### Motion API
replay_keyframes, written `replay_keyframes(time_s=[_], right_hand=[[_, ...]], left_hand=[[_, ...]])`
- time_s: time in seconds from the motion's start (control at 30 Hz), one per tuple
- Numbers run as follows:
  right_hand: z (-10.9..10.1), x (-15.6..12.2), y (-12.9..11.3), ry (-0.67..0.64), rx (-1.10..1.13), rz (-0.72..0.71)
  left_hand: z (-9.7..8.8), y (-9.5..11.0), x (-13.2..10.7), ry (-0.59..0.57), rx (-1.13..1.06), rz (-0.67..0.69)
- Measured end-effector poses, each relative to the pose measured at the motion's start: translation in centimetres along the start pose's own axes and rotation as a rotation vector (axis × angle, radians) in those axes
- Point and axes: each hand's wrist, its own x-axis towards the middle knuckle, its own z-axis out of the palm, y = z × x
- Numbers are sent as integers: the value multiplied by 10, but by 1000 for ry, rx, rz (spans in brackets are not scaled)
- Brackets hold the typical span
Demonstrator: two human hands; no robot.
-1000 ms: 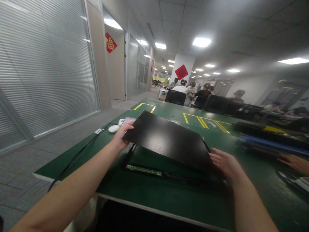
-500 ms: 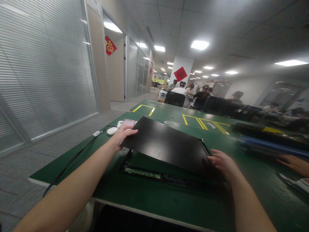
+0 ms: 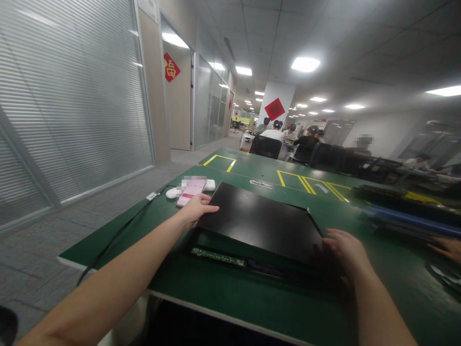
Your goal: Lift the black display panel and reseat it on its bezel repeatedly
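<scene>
A flat black screen panel (image 3: 259, 216) lies over a thin black frame (image 3: 277, 270), with the panel's near edge set back from the frame's near strip. Along that strip shows a green circuit board (image 3: 218, 257). At the panel's left edge, my left hand (image 3: 198, 209) is closed, thumb on top and the other fingers partly hidden beneath. My right hand (image 3: 347, 247) has its fingers curled at the right edge of panel and frame; the fingertips are partly blurred.
Beside my left hand are a pink-screened phone (image 3: 190, 192), a white mouse-like object (image 3: 172, 193) and a black cable (image 3: 118, 233). Another person's hand (image 3: 446, 247) is at the right, by blurred blue and black parts (image 3: 406, 221). Yellow tape marks the green table (image 3: 252, 163).
The panel's left side has come down closer to the frame, covering more of it. My left hand has moved with it, and more of the phone now shows.
</scene>
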Motion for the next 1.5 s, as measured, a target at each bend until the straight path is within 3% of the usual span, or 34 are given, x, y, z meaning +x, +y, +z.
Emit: replay_keyframes(time_s=[0.1, 0.57, 0.83, 1.5], right_hand=[[0, -2, -4, 42, -71, 26], [-4, 13, 9, -28, -417, -60], [-1, 0, -2, 11, -571, -127], [3, -7, -7, 8, -690, -181]], left_hand=[[1, -4, 1, -7, 21, -11], [7, -6, 0, 51, 110, -37], [1, -12, 5, -32, 81, -14], [6, -12, 1, 6, 218, 20]])
